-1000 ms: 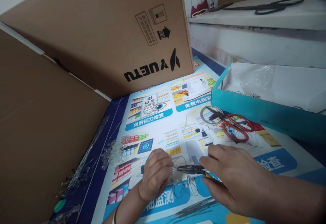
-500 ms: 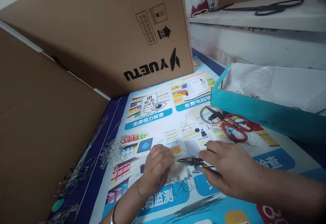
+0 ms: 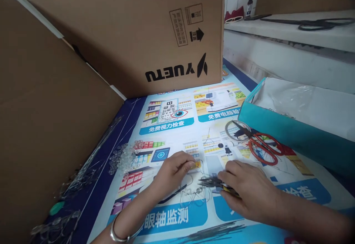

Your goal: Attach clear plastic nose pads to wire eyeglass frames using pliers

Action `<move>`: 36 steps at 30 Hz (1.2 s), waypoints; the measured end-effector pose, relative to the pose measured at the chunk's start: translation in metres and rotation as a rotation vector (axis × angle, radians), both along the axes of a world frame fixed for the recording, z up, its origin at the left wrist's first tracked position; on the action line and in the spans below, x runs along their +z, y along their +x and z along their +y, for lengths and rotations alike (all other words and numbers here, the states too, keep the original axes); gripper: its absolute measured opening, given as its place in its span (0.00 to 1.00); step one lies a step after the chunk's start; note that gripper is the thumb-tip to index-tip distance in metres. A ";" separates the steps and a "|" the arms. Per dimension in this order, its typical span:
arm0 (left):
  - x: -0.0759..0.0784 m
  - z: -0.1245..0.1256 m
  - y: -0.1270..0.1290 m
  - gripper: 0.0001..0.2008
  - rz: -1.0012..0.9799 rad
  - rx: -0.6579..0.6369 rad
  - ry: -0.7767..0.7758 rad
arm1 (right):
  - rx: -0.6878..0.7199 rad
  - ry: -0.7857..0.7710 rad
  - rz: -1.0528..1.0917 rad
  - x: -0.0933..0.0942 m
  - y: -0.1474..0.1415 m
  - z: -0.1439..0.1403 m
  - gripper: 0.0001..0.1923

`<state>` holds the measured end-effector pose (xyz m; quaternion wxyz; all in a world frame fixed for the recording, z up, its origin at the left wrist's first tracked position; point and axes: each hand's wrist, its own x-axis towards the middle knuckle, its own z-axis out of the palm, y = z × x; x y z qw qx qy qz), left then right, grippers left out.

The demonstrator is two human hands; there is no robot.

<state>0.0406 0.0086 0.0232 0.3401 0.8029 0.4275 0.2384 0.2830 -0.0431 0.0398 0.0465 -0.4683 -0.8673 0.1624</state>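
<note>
The right hand (image 3: 249, 194) stays closed around the small pliers (image 3: 212, 181), whose tip now sits apart from the left hand (image 3: 173, 172). That hand's fingers pinch thin wire (image 3: 191, 196), newly stretched between them; red scissors (image 3: 263, 148) lie beyond.

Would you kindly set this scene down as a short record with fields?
Left hand: pinching thin wire, bracelet on wrist
Right hand: gripping small pliers, tips on the wire
Surface: printed poster mat
Clear beads: heaped left of the hands
Red scissors: lying on the mat, beside the teal box
Cardboard box: behind the mat
Black scissors: on the white ledge
</note>
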 end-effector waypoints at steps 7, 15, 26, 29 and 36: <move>0.009 0.001 -0.009 0.08 0.030 0.046 0.054 | 0.012 -0.004 -0.019 -0.002 -0.001 0.001 0.13; 0.027 -0.009 -0.014 0.08 0.137 0.054 0.321 | 0.057 0.034 0.001 0.002 -0.010 0.002 0.14; 0.006 0.004 -0.014 0.09 0.032 0.039 0.037 | 0.061 -0.006 -0.061 0.009 -0.002 0.002 0.13; -0.001 0.005 -0.015 0.10 0.089 0.024 0.072 | 0.081 -0.017 -0.074 0.012 -0.001 0.001 0.13; -0.012 0.004 -0.008 0.16 0.416 0.048 0.401 | 0.108 -0.012 -0.074 0.014 0.002 0.002 0.14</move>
